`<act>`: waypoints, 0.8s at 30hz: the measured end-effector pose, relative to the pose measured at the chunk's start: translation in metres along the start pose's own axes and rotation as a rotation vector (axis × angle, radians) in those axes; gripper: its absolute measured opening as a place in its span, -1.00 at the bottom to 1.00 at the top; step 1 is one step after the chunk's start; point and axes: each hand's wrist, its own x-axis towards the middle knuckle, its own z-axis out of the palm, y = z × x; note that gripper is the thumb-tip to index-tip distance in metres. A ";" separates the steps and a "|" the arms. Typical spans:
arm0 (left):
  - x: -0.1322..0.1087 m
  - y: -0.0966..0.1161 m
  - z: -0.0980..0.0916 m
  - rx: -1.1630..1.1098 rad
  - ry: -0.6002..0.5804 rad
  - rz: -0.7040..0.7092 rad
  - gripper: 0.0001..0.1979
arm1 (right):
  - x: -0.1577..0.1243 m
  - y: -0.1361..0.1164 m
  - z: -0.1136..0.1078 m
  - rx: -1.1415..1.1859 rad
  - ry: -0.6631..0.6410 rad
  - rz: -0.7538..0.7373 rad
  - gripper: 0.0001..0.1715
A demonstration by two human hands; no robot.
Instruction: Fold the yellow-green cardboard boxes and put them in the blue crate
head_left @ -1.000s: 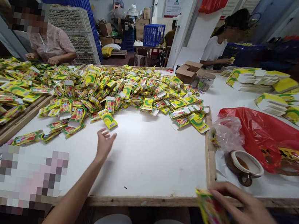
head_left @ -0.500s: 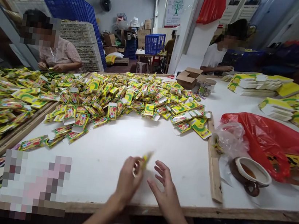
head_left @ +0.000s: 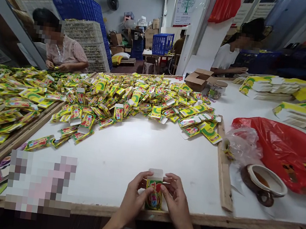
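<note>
Between my two hands, close to the table's front edge, is a small yellow-green printed carton (head_left: 154, 195) with a white flap standing open at its top. My left hand (head_left: 137, 191) grips its left side, thumb on the front. On the right side my right hand (head_left: 176, 196) holds it too, thumb against the printed face. Beyond my hands, a broad heap of similar small cartons (head_left: 135, 99) covers the far part of the white table (head_left: 125, 156); several show open white flaps.
Wooden strips (head_left: 225, 176) border the work area. To the right are a brown cup (head_left: 256, 188) with liquid, a red plastic bag (head_left: 278, 146) and stacked flat cartons (head_left: 269, 86). An open cardboard box (head_left: 198, 79) stands at the back. Two people sit across the table.
The carton, earlier blurred in my left hand alone, is now upright in front of me. My right hand has closed in on it, and both hands hold it nearer the edge.
</note>
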 end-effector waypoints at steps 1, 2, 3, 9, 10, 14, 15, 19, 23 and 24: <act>0.000 0.000 -0.001 0.003 -0.010 0.001 -0.76 | 0.001 0.001 -0.002 -0.030 -0.031 -0.009 -0.66; 0.001 0.001 -0.002 0.008 -0.019 0.005 -0.79 | 0.002 0.000 -0.003 -0.057 -0.069 -0.020 -0.71; 0.002 0.001 -0.002 0.017 -0.020 0.011 -0.81 | 0.005 -0.002 -0.005 -0.081 -0.103 -0.032 -0.73; 0.011 0.002 -0.001 -0.017 0.033 0.065 -0.80 | 0.022 -0.021 -0.007 -0.214 -0.214 -0.100 -0.76; 0.012 0.002 0.000 -0.052 0.036 0.059 -0.82 | 0.023 -0.022 -0.006 -0.230 -0.218 -0.105 -0.74; 0.013 -0.003 0.004 -0.213 0.063 0.026 -0.69 | 0.022 -0.013 -0.002 -0.190 -0.175 -0.091 -0.75; 0.013 -0.004 0.004 -0.228 0.066 0.020 -0.65 | 0.021 -0.010 -0.001 -0.149 -0.147 -0.082 -0.78; 0.014 -0.003 0.001 -0.146 0.043 -0.003 -0.78 | 0.016 -0.004 0.001 -0.055 -0.096 -0.052 -0.63; 0.011 0.003 0.002 -0.101 0.075 0.031 -0.89 | 0.015 -0.012 -0.001 -0.178 -0.159 -0.109 -0.77; 0.010 0.004 0.003 -0.095 0.087 0.034 -0.88 | 0.015 -0.015 -0.001 -0.196 -0.149 -0.133 -0.78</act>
